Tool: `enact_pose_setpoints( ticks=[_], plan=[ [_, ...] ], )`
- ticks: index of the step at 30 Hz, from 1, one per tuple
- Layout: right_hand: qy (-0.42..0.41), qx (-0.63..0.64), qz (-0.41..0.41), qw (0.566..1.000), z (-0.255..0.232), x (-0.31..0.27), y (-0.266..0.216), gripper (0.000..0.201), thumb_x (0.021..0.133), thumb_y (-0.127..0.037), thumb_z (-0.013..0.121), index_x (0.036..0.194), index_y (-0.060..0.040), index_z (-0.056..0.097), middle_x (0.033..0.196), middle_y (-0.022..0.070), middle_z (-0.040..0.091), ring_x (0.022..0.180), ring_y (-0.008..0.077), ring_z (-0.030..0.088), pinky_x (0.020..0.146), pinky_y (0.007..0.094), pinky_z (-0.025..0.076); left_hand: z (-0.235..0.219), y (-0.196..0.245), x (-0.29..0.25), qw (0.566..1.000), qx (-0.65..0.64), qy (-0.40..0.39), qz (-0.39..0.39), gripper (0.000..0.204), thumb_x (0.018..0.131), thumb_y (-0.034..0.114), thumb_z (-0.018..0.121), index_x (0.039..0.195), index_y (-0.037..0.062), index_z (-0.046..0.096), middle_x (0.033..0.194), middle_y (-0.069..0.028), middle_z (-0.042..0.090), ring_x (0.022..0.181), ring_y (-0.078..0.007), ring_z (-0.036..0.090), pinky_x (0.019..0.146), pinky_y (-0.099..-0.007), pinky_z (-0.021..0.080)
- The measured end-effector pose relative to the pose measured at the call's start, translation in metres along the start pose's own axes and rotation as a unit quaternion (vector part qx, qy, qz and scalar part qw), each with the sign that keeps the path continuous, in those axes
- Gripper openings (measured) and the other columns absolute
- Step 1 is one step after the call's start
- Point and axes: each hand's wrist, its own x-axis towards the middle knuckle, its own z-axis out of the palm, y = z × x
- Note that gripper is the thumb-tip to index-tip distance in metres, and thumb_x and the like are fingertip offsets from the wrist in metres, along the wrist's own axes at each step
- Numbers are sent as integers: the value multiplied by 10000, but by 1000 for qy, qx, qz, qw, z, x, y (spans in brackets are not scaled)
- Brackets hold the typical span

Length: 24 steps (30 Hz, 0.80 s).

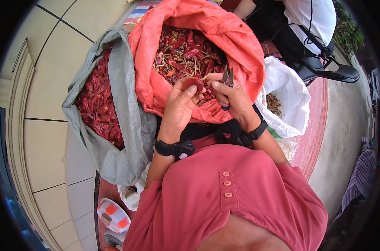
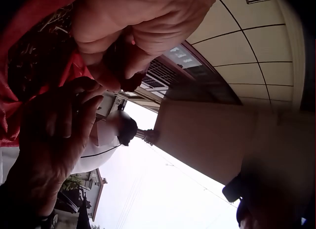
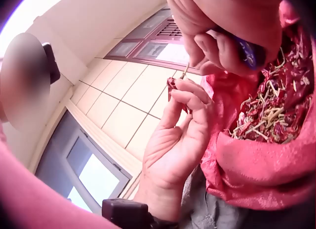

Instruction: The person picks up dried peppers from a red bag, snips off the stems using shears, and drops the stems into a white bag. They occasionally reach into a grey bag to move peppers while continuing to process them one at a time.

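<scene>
In the head view my left hand (image 1: 178, 109) pinches a dried red chili pepper (image 1: 193, 83) over the near rim of a red woven sack (image 1: 244, 46). The pepper's thin stem (image 3: 184, 71) points toward my right hand (image 1: 237, 102), and the right thumb and forefinger meet at its end. That same right hand grips small snips (image 1: 228, 76), their pointed metal blades sticking up past the fingers. A blue handle (image 3: 249, 53) shows within the curled right fingers in the right wrist view. Dried chilies and cut stems (image 1: 183, 54) fill the red sack below.
To the left stands a grey sack (image 1: 127, 90) with red chilies (image 1: 96, 100) inside. A white sack (image 1: 292, 106) at right holds brown stems (image 1: 274, 104). Another person (image 1: 309, 25) sits at upper right, a black shoe (image 1: 336, 74) near the white sack. An orange-and-white item (image 1: 114, 215) lies lower left.
</scene>
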Motion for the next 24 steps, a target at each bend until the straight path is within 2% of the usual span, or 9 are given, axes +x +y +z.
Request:
enact_pose_setpoints(
  ticks=[2,7,10,11,13,16,18,21,24],
  plan=[
    [-20,26,21,999,4,-3,1,320,927,-163,633,1211,-18,605,824,-16,622,467,22,336,422,192,245,-1,-1,0,1000,-23,-13,-7,259,931,23,573,1186,45,537,1051,-74,635,944,-155,626,808,-269,531],
    [-20,17,25,999,10,-2,2,292,920,-174,647,1182,-48,628,772,-23,597,481,24,349,434,185,248,-6,-10,2,999,-11,-27,-23,311,928,5,561,1226,71,506,1100,-74,609,950,-162,626,815,-272,531],
    [13,-43,25,999,8,-1,7,221,910,-165,662,1105,-60,652,753,-35,588,496,20,363,446,184,259,-8,-10,0,998,53,-26,-15,319,929,25,564,1240,65,500,1131,-87,584,997,-169,605,865,-290,507],
    [25,-77,8,997,6,-1,9,194,906,-159,667,1075,-64,656,748,-39,586,501,17,369,450,182,262,-6,-10,-2,991,130,-17,-4,336,931,42,569,1258,61,492,1156,-91,577,1032,-171,590,892,-296,490],
    [40,-111,-17,993,6,-1,8,148,900,-148,675,1020,-63,657,763,-40,586,531,21,393,474,183,288,1,-6,-6,959,282,2,19,374,936,75,580,1293,53,474,1204,-98,561,1102,-176,562,947,-309,457],
    [33,-109,-64,991,11,-2,8,103,892,-120,676,959,-47,647,825,-22,589,619,48,455,549,197,361,3,-5,1,827,531,-27,180,463,910,156,643,1323,32,472,1229,-115,580,1070,-204,588,929,-309,450],
    [6,-107,-138,985,16,0,14,80,882,-86,670,934,-34,641,862,-3,584,697,76,504,621,220,419,4,-3,2,855,495,-38,149,480,920,192,638,1334,15,473,1240,-129,586,1098,-207,579,939,-317,449],
    [-25,-345,-225,911,7,1,10,64,855,-20,658,911,-21,626,897,33,572,813,129,553,748,267,459,7,2,2,880,462,-62,89,485,923,224,640,1325,-6,496,1193,-129,612,1091,-182,576,927,-308,454],
    [-67,-406,-233,881,9,-8,-6,102,821,18,657,900,-35,620,871,52,560,825,170,583,766,287,470,1,13,0,887,451,-100,-8,476,918,233,650,1300,-21,524,1113,-105,631,1030,-141,578,892,-282,463]
  ],
)
